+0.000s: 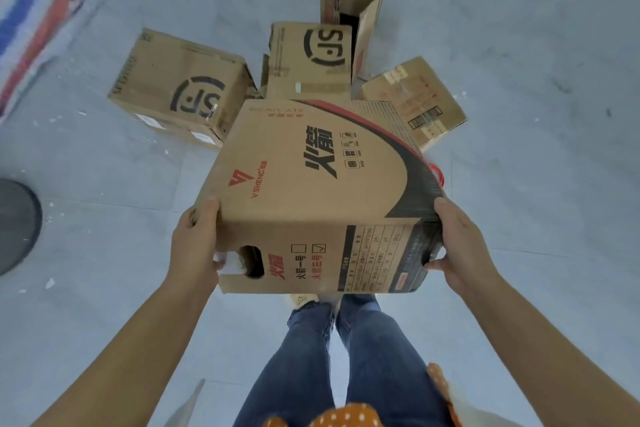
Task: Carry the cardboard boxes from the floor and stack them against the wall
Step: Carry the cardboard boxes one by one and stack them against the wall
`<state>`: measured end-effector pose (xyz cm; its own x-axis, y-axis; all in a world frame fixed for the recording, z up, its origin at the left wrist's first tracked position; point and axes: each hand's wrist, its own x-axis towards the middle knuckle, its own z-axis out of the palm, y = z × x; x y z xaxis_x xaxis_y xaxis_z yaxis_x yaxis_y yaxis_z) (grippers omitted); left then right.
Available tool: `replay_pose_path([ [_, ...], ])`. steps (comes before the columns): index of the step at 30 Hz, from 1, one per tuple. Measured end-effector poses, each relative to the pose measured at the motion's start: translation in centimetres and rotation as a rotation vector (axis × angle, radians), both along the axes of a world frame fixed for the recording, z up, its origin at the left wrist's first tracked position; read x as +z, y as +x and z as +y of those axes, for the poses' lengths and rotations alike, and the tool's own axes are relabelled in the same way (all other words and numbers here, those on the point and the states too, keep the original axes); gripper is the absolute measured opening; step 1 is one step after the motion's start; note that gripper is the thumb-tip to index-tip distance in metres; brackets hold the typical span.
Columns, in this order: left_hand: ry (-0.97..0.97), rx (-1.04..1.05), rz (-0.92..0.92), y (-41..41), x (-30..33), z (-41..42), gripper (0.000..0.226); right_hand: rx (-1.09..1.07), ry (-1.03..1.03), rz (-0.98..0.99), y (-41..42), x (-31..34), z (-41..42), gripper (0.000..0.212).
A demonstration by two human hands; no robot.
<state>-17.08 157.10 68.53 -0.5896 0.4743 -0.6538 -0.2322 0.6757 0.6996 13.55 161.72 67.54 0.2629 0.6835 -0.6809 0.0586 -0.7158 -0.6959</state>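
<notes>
The printed box (pixel 322 191) is off the floor, clamped between left hand (pixel 195 246) and right hand (pixel 460 253), fingers curled round its near corners. It looks stiff and fairly light; bottom edges grip best. More boxes (pixel 180 90) lie at twelve o'clock.

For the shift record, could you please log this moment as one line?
phase: carrying | held: VSHENG box | left hand: grips left end | right hand: grips right end | four boxes on floor

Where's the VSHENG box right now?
Head view, centre: the VSHENG box is held off the floor between the left hand and right hand, before the SF boxes.
</notes>
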Motion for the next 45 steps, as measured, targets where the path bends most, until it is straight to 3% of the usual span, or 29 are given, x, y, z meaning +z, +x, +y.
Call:
replay_pose_path([
  [9, 0.078, 0.053, -0.018, 3.4, 4.8, -4.1, 0.021, 0.029, 0.096, 0.004, 2.9, 5.5, -3.2, 0.022],
  [22, 0.172, 0.292, 0.076, 18.0, 6.8, -9.9, 0.031, 0.361, 0.202, 0.080, 15.6, 9.2, -0.4, 0.024],
  [25, 0.169, 0.384, 0.083, 21.5, 7.2, -12.2, 0.032, 0.432, 0.173, 0.093, 17.3, 9.9, -0.1, 0.024],
  [29, 0.174, 0.523, 0.084, 25.0, 7.9, -16.2, 0.010, 0.575, 0.125, 0.066, 17.9, 10.8, -0.6, 0.028],
  [34, 0.170, 0.682, 0.116, 28.2, 8.5, -21.9, 0.016, 0.685, 0.088, 0.130, 16.8, 10.7, -2.5, 0.023],
  [45, 0.139, 1.177, 0.149, 36.9, 9.1, -39.9, 0.005, 1.206, 0.044, 0.135, 11.9, 11.4, -14.3, 0.027],
])
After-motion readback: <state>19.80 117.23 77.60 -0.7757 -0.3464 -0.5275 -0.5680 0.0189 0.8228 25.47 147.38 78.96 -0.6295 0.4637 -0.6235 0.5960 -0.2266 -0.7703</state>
